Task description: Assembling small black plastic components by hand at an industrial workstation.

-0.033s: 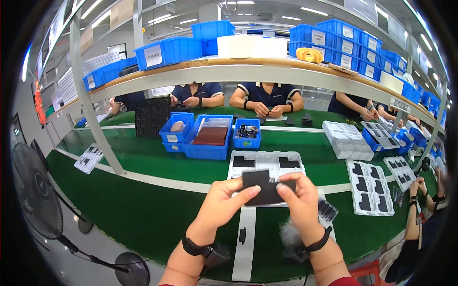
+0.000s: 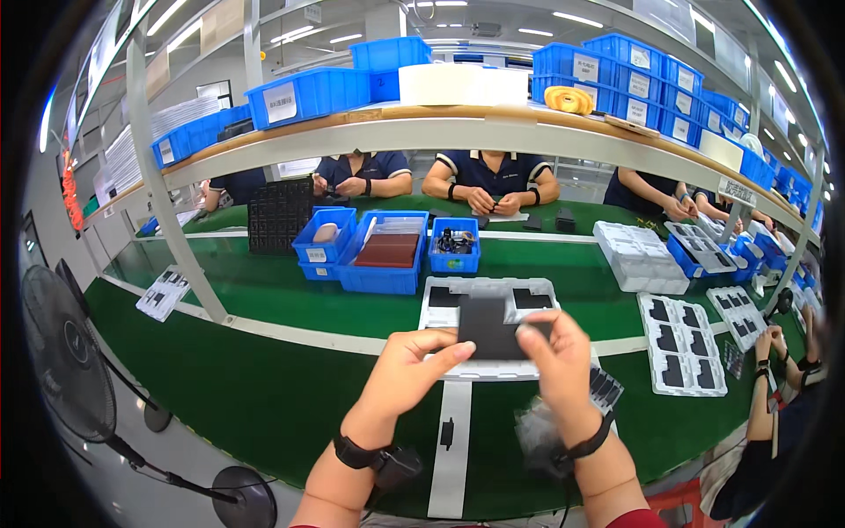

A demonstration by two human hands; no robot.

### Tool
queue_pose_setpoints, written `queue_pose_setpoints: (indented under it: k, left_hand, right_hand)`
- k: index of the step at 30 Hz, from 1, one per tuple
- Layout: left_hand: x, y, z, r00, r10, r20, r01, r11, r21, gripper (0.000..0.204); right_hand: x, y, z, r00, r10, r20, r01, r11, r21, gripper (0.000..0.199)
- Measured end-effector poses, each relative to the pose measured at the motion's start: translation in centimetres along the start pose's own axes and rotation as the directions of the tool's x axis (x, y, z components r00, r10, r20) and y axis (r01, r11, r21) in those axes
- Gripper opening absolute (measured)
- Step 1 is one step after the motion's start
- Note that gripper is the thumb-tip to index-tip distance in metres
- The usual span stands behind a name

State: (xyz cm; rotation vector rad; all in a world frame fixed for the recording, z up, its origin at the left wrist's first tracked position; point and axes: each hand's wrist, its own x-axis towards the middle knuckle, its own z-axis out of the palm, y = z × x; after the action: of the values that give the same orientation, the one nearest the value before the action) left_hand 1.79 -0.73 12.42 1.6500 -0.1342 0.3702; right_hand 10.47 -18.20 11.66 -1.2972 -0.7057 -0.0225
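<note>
Both hands are up over the white tray (image 2: 489, 370) on the green bench (image 2: 264, 396), sharing a flat black square (image 2: 489, 327). The left hand (image 2: 409, 370) pinches the square's near left corner, thumb stretched along its lower edge; the right hand (image 2: 559, 361) pinches the near right corner with fingers curled over the top. The square hangs just above the tray's middle, and the tray's two far pockets each hold a black piece. Both wrists wear black straps. A clear bag (image 2: 537, 431) lies just right of the tray's near edge under the right wrist, with a ridged black part (image 2: 606, 387) beside it. A small black piece (image 2: 447, 433) sits on the white strip (image 2: 451, 458) running toward me from the tray. Beyond the tray stand three blue bins (image 2: 383, 251), the middle one holding something dark red. Right of the tray lie more white trays (image 2: 682, 343) with black pieces. Across the bench from the tray, seated people work under a shelf (image 2: 458, 128) loaded with blue bins. A fan (image 2: 66, 352) stands well left of the tray.
</note>
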Motion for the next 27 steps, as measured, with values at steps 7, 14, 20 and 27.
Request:
queue_pose_setpoints:
  k: [7,14,20,27]
  left_hand:
    - [-3.4,-8.5,-2.5,0.936,-0.308,0.169,0.283,0.946,0.157,0.020]
    - [-6.1,-11.0,-1.9,0.900,-0.228,0.371,-0.180,0.579,0.795,0.071]
    - [-6.4,-12.6,-1.8,0.911,-0.146,0.386,-0.266,0.506,0.820,0.058]
    - [-5.7,-13.9,-2.1,0.934,-0.049,0.354,-0.255,0.601,0.757,0.053]
  right_hand:
    - [9.2,5.5,-5.9,0.949,0.315,0.025,-0.309,0.908,0.284,0.021]
    - [13.1,17.2,-5.6,0.839,0.543,-0.037,-0.544,0.838,-0.044,0.011]
    - [14.5,23.4,-5.2,0.820,0.565,-0.087,-0.572,0.805,-0.158,0.010]
    - [15.1,24.0,-4.8,0.954,0.268,-0.131,-0.244,0.448,-0.860,0.035]
